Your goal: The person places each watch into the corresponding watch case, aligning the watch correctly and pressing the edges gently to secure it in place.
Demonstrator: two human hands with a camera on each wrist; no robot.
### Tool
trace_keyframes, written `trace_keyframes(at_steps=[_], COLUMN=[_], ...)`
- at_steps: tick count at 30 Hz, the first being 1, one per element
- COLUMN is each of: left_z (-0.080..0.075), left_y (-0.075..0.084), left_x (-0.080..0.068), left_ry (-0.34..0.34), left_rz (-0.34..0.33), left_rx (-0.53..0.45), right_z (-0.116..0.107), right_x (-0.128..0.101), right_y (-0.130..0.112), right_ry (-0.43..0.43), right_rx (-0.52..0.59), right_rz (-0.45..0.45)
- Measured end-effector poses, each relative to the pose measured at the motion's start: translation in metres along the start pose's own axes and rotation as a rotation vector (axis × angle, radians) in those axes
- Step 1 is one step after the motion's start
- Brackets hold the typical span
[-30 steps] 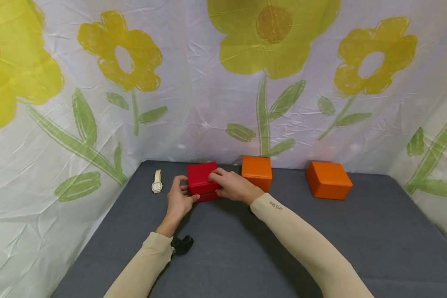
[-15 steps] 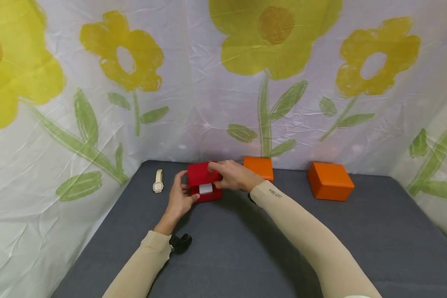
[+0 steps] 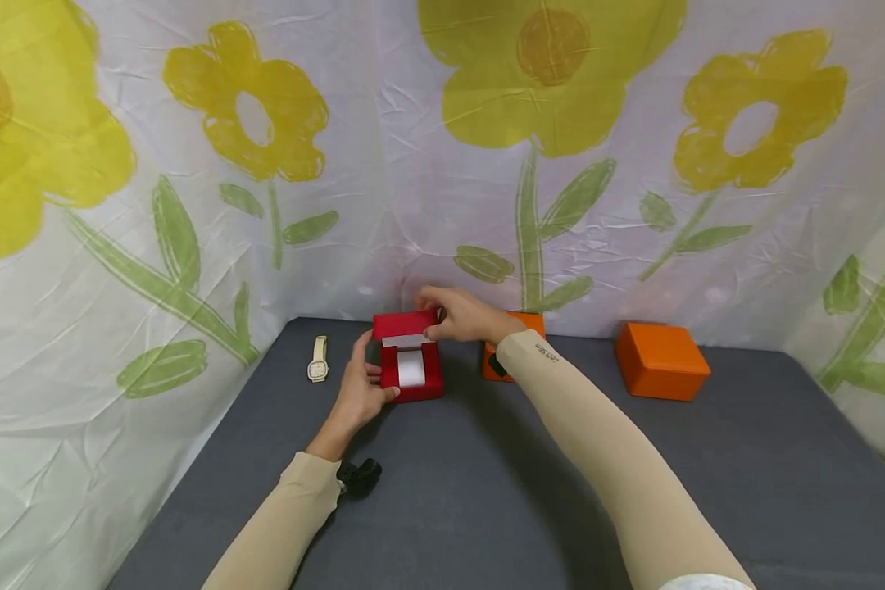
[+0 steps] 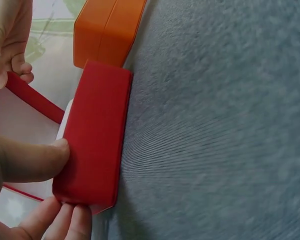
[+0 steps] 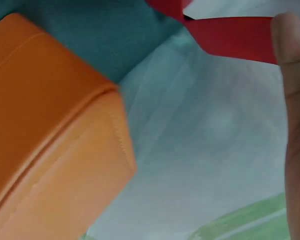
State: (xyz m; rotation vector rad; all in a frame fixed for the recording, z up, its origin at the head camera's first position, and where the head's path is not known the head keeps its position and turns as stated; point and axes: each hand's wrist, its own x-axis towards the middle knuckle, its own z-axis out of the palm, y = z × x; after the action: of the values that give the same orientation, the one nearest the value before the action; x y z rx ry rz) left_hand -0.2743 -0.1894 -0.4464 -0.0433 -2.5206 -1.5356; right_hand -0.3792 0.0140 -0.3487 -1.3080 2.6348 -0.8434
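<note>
A small red box [image 3: 410,370] sits near the back left of a grey worktop [image 3: 487,492], with its hinged lid [image 3: 406,324] raised toward the flower-printed backdrop [image 3: 413,164]. The opening faces up and toward the person, showing a white lining [image 3: 411,368].

The left hand [image 3: 359,392] grips the base of the box, with the thumb on the front corner and the fingers curled round the left side. In the left wrist view the thumb [image 4: 30,161] presses the red wall, and most of the hand is cut off at the edge. The right hand [image 3: 463,316] pinches the right edge of the lid. In the right wrist view only one fingertip [image 5: 292,75] shows against the red edge.

An orange box [image 3: 503,360] stands just right of the red one, largely hidden behind the right forearm. A second orange box [image 3: 661,360] sits well apart to the right. A pale wristwatch [image 3: 318,360] lies flat to the left, its strap running front to back; its dial is too small to read.
</note>
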Motion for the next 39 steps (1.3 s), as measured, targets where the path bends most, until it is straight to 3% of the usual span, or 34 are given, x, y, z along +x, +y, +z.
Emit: trace_keyframes(at_steps=[9, 18, 26, 39], left_z=[-0.009, -0.017, -0.018, -0.018], left_y=[-0.003, -0.003, -0.003, -0.003], left_x=[0.011, 0.02, 0.023, 0.022], left_ry=[-0.097, -0.199, -0.217, -0.218], left_rz=[0.024, 0.007, -0.004, 0.009], left_rx=[0.012, -0.014, -0.002, 0.035], right_z=[0.001, 0.01, 0.012, 0.016], right_x=[0.005, 0.007, 0.011, 0.008], right_y=[0.008, 0.006, 0.006, 0.006], right_ry=[0.091, 0.186, 0.215, 0.26], right_rx=[0.211, 0.248, 0.236, 0.254], right_rz=[0.095, 0.226, 0.274, 0.258])
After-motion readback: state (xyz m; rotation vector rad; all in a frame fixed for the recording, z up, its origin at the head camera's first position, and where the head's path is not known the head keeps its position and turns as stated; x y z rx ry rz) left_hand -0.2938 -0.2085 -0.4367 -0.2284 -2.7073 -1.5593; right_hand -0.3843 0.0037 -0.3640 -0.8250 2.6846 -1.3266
